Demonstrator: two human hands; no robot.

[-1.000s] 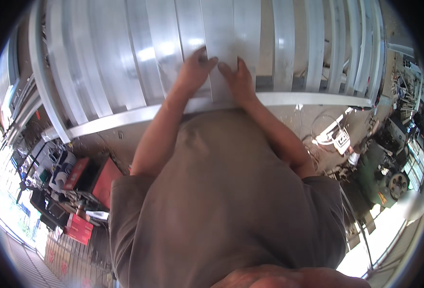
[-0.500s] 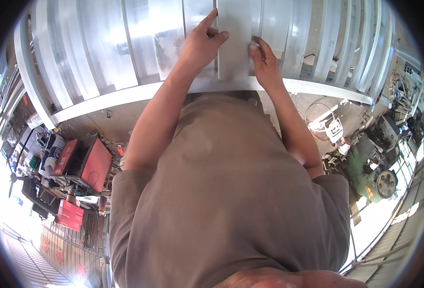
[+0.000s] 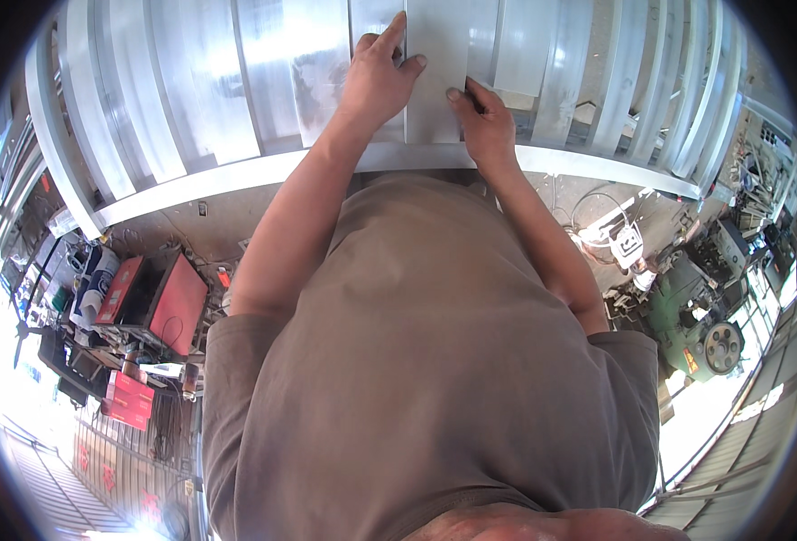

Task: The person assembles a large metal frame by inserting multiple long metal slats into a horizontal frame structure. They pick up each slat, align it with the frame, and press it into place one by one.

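Left grip [image 3: 379, 86], thumb and forefinger apart, rests along the left edge of the middle metal slat [image 3: 436, 104], whose near end lies at the near rail [image 3: 236, 174]; right grip [image 3: 491, 131] has its thumb by the slat's right edge, clamped or not I cannot tell. Aligning the slat seems in hand; the next move calls for even pressure.

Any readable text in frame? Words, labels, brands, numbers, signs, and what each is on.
Nothing legible to quote.
Red rectangular box, lower left: pale print, too small.
Orange label on the green metal machine: too small.
Red marks on the grey slatted wall: too blurred.
White squarish object, right: dark marks, cannot tell if writing.
Flat silver metal slats at both hands: no text visible.
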